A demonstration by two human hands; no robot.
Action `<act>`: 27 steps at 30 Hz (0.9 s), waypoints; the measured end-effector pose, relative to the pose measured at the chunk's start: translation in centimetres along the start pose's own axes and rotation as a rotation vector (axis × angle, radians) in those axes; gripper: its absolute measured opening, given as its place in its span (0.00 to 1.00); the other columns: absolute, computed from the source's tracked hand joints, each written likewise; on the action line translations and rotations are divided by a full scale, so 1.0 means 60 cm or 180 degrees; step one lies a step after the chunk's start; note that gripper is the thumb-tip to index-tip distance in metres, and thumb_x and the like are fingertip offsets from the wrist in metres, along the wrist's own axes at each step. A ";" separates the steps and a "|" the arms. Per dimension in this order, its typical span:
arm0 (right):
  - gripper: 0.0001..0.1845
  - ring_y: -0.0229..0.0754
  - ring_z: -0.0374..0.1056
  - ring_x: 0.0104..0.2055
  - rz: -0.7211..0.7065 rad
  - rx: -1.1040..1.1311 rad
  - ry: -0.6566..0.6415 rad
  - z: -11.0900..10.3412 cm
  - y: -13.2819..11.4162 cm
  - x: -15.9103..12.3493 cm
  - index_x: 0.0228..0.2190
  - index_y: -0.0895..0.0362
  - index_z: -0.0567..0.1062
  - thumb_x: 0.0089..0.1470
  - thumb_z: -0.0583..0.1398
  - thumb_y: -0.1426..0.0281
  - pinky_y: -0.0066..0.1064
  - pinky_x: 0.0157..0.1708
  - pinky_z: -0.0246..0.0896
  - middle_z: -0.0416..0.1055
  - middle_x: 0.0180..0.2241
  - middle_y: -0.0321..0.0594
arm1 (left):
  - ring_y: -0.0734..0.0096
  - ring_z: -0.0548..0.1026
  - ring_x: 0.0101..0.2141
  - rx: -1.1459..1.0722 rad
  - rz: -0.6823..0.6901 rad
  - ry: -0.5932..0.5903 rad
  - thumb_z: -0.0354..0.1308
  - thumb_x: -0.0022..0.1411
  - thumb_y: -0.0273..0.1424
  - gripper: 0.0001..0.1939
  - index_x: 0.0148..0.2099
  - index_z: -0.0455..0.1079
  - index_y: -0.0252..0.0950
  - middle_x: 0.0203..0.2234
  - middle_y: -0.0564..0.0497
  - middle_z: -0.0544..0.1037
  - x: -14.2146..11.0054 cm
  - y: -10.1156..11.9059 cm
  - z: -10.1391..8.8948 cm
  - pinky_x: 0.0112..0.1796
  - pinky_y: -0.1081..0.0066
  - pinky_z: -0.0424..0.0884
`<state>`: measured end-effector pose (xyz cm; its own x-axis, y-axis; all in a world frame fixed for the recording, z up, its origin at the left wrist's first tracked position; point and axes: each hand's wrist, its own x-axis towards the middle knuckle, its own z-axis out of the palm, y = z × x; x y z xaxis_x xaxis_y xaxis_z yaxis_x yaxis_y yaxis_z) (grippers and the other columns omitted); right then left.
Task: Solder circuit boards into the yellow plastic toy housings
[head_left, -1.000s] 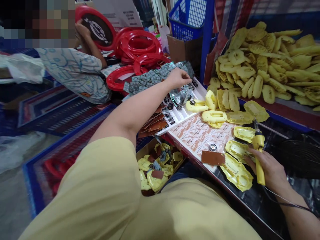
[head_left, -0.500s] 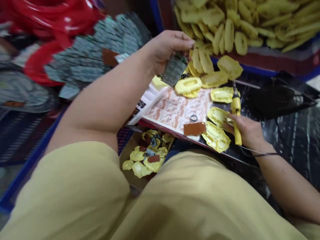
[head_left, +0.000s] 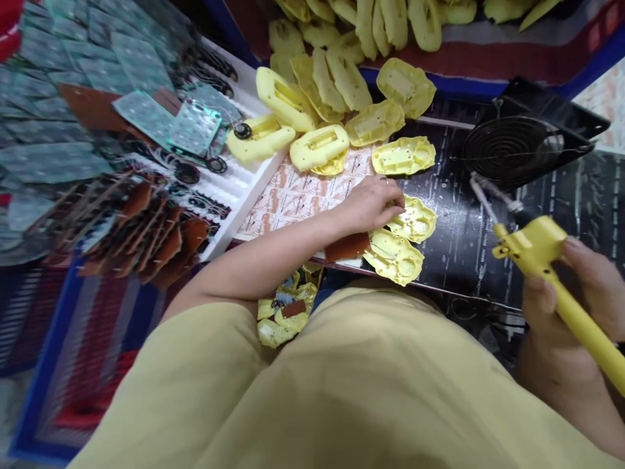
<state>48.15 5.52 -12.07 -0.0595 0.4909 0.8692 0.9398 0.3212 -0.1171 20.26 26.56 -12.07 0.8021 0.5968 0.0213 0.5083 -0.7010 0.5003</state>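
My right hand grips a yellow soldering gun at the right, its metal tip pointing up and left toward a black fan. At the table's middle, my left hand is closed with fingers bent down, beside a yellow plastic shell half. Whatever its fingertips pinch is hidden beneath them. Another shell half lies open side up nearer my body, touching a brown circuit board. A third shell half rests farther back.
More yellow shells lie at the back, below a blue-rimmed crate of shells. A white foam tray with circuit boards and small round speakers stands left, by stacked green-grey boards. Below the table edge is a pile of shell pieces.
My left hand has come down from the back, and the green-grey board it held is out of it. My right hand has lifted the soldering gun rightward, away from the shells. The view has shifted.
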 end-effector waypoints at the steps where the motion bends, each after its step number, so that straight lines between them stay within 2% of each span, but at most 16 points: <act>1: 0.27 0.44 0.82 0.34 0.0021 0.0247 -0.0011 0.003 0.000 -0.010 0.66 0.51 0.80 0.69 0.71 0.61 0.31 0.32 0.77 0.86 0.41 0.41 | 0.58 0.82 0.50 -0.0039 -0.0005 0.0051 0.60 0.73 0.28 0.08 0.46 0.81 0.38 0.44 0.48 0.86 -0.002 0.000 0.005 0.61 0.54 0.73; 4: 0.36 0.44 0.81 0.32 0.0201 0.0803 -0.0273 0.017 -0.009 -0.034 0.70 0.50 0.75 0.64 0.73 0.68 0.33 0.31 0.80 0.86 0.44 0.40 | 0.58 0.82 0.49 -0.0065 -0.0089 0.0160 0.59 0.73 0.29 0.08 0.46 0.80 0.38 0.43 0.47 0.86 -0.008 0.002 0.014 0.61 0.53 0.73; 6: 0.36 0.45 0.83 0.34 0.0388 0.0997 -0.0493 0.025 -0.019 -0.041 0.68 0.51 0.77 0.61 0.75 0.70 0.35 0.33 0.82 0.86 0.45 0.41 | 0.57 0.81 0.49 -0.0048 -0.0106 0.0194 0.59 0.73 0.28 0.07 0.45 0.79 0.37 0.43 0.46 0.85 -0.012 0.003 0.019 0.59 0.53 0.74; 8: 0.29 0.46 0.84 0.35 0.0513 0.1263 -0.0642 0.031 -0.027 -0.040 0.61 0.51 0.81 0.60 0.75 0.74 0.35 0.34 0.84 0.86 0.42 0.40 | 0.57 0.81 0.49 -0.0023 -0.0091 0.0228 0.58 0.72 0.27 0.07 0.44 0.79 0.37 0.44 0.45 0.85 -0.015 0.004 0.022 0.58 0.53 0.75; 11: 0.16 0.45 0.83 0.31 0.0482 0.1582 -0.0539 0.042 -0.030 -0.034 0.47 0.52 0.83 0.59 0.74 0.77 0.32 0.31 0.84 0.86 0.36 0.38 | 0.57 0.81 0.49 0.0000 -0.0079 0.0277 0.57 0.71 0.26 0.08 0.44 0.79 0.37 0.45 0.45 0.85 -0.019 0.005 0.024 0.58 0.53 0.76; 14: 0.13 0.44 0.83 0.30 0.0433 0.1694 -0.0507 0.052 -0.028 -0.028 0.40 0.52 0.82 0.58 0.75 0.78 0.32 0.29 0.83 0.85 0.33 0.36 | 0.57 0.81 0.48 0.0014 -0.0075 0.0292 0.56 0.72 0.27 0.09 0.44 0.79 0.37 0.44 0.45 0.85 -0.020 0.005 0.023 0.57 0.53 0.76; 18: 0.14 0.45 0.84 0.31 0.0355 0.1638 -0.0626 0.056 -0.025 -0.020 0.38 0.51 0.81 0.57 0.76 0.78 0.32 0.29 0.84 0.85 0.33 0.35 | 0.57 0.81 0.49 0.0077 -0.0044 0.0307 0.56 0.73 0.28 0.09 0.43 0.79 0.37 0.44 0.46 0.85 -0.019 0.005 0.024 0.58 0.53 0.77; 23: 0.14 0.43 0.83 0.30 -0.0047 0.1601 -0.0768 0.046 -0.013 -0.006 0.39 0.53 0.81 0.56 0.78 0.75 0.29 0.29 0.82 0.84 0.32 0.34 | 0.54 0.81 0.50 0.0197 -0.0041 0.0280 0.56 0.74 0.28 0.10 0.44 0.80 0.36 0.44 0.44 0.85 -0.017 0.008 0.024 0.58 0.50 0.77; 27: 0.16 0.43 0.83 0.32 0.0073 0.1510 -0.0801 0.036 -0.006 -0.001 0.40 0.52 0.82 0.54 0.79 0.76 0.30 0.30 0.82 0.85 0.34 0.35 | 0.55 0.81 0.50 0.0203 -0.0033 0.0281 0.56 0.74 0.28 0.10 0.44 0.80 0.36 0.44 0.45 0.84 -0.017 0.010 0.023 0.60 0.50 0.77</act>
<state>47.07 7.12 -13.11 -0.1742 0.6624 0.7287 0.6900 0.6101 -0.3896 20.17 25.01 -12.97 0.7675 0.6341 0.0939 0.5375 -0.7164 0.4449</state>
